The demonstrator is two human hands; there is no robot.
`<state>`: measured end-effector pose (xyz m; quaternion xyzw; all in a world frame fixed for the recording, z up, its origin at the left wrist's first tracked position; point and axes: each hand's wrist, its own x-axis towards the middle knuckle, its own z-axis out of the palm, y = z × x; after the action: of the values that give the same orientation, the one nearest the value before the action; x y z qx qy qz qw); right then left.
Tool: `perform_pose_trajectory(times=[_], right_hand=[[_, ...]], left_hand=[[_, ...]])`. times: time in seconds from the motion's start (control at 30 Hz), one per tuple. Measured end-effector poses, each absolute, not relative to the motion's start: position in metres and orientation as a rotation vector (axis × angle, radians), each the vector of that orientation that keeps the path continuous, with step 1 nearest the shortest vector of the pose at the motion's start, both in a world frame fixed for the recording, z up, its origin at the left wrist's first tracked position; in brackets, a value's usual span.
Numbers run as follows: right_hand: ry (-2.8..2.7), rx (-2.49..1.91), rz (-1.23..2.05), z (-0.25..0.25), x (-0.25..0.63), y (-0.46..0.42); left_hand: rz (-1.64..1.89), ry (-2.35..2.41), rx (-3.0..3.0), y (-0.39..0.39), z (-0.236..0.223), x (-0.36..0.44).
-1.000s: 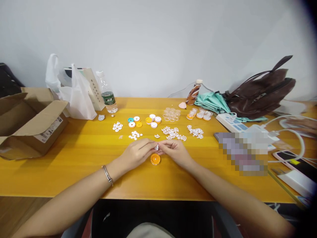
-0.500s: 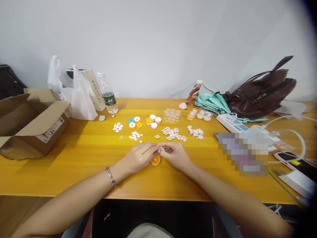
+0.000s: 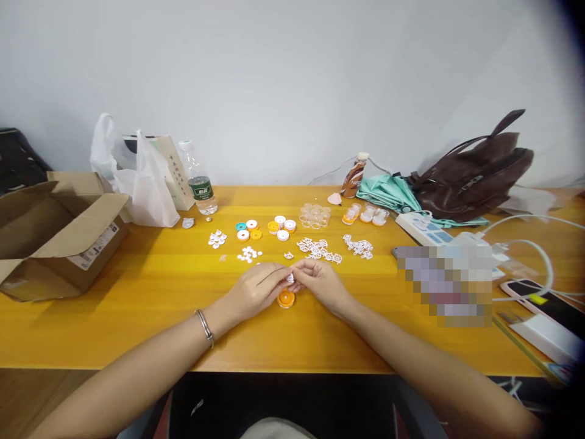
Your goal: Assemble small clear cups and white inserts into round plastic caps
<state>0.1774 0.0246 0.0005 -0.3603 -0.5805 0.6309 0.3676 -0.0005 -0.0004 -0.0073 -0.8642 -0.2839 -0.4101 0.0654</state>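
Between the fingertips of my left hand (image 3: 261,288) and my right hand (image 3: 321,283) is a small white plastic piece (image 3: 290,278). Both hands pinch it, and the fingers partly cover it. Just below on the table lies a round orange part (image 3: 286,297) with a pale rim. Beyond my hands are a heap of white openwork pieces (image 3: 315,247) and one single openwork piece (image 3: 288,255). Small white discs (image 3: 249,253) lie past my left hand, with white knob-like parts (image 3: 217,238) farther left.
Coloured round parts (image 3: 283,235), clear rings (image 3: 315,214) and clear-topped assemblies (image 3: 351,214) stand farther back. A cardboard box (image 3: 91,256), white bag (image 3: 146,195) and water bottle (image 3: 201,186) are left. A power strip (image 3: 423,228), blurred phone (image 3: 443,286) and brown bag (image 3: 470,177) are right.
My view has tilted and shifted slightly. The fingers have turned a little, and more of the white piece shows between them. The orange part still lies below my hands.
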Motion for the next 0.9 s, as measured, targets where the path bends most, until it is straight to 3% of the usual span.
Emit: perform_pose_trajectory(times=[0.13,0.5,0.73,0.9], right_hand=[[-1.511,-0.928,1.468,-0.005,0.18,0.031],[-1.869,-1.333,0.297,-0.014,0.235,0.099],[-1.993,-1.484,0.22,-0.021,0.233,0.103],[-1.908,-1.232,0.257,-0.01,0.225,0.09]], left_hand=[[-1.361,-0.922,-2.6,-0.001,-0.007,-0.001],[-1.42,-1.167,-2.553,0.01,-0.005,-0.011],[-1.527,-1.236,-2.587,0.01,-0.003,-0.01],[-1.775,-1.39,-2.67,0.01,-0.007,-0.003]])
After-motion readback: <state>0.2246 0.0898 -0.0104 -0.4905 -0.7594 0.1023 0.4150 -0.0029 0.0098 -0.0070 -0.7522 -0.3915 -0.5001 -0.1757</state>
